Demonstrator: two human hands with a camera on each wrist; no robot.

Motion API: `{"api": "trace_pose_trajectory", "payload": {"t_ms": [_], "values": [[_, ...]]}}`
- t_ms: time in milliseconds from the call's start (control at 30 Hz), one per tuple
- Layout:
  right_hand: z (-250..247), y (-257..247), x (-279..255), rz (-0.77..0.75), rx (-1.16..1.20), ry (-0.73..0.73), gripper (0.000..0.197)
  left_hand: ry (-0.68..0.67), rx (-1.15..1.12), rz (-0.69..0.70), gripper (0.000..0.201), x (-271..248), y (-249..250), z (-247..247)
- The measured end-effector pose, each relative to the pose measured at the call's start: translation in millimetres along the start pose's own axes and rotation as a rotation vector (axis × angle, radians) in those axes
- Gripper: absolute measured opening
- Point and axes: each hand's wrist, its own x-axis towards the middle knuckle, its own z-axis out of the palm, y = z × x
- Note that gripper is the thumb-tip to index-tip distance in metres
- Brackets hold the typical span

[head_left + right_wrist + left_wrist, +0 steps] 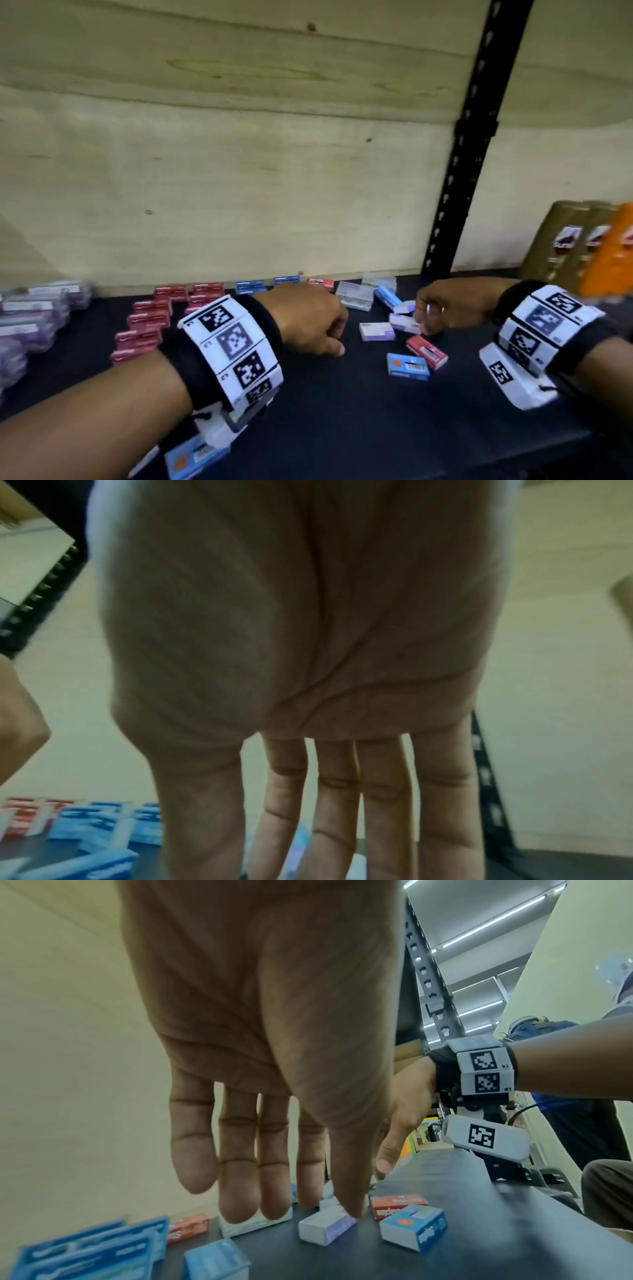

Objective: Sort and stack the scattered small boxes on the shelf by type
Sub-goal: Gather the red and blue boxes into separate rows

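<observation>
Several small boxes lie scattered on the dark shelf: a lilac box, a red box, a blue box and a pale blue box. My left hand hovers left of them holding nothing, its fingers hanging straight above the lilac box. My right hand reaches down with straight fingers onto a second lilac box; their tips are hidden. Sorted rows of red boxes, blue boxes and purple boxes stand at the left.
Clear plastic boxes sit at the back by the plywood wall. A black perforated upright divides the shelf; brown and orange packs stand right of it. One blue box lies at the front edge under my left wrist.
</observation>
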Motion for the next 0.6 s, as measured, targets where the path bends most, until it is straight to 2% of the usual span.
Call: {"api": "trace_pose_trajectory", "payload": {"t_ms": [100, 200, 433, 600], "values": [[7, 17, -3, 0.049, 0.050, -0.027, 0.026, -0.027, 0.021, -0.001, 0.023, 19, 10, 0], [16, 21, -1, 0.054, 0.083, -0.103, 0.034, -0.047, 0.060, -0.063, 0.024, 34, 9, 2], [22, 14, 15, 0.035, -0.016, -0.137, 0.051, -0.040, 0.140, -0.249, 0.029, 65, -27, -9], [17, 9, 26, 0.015, -0.103, -0.171, 0.039, -0.047, 0.159, -0.293, 0.032, 95, -48, -12]]}}
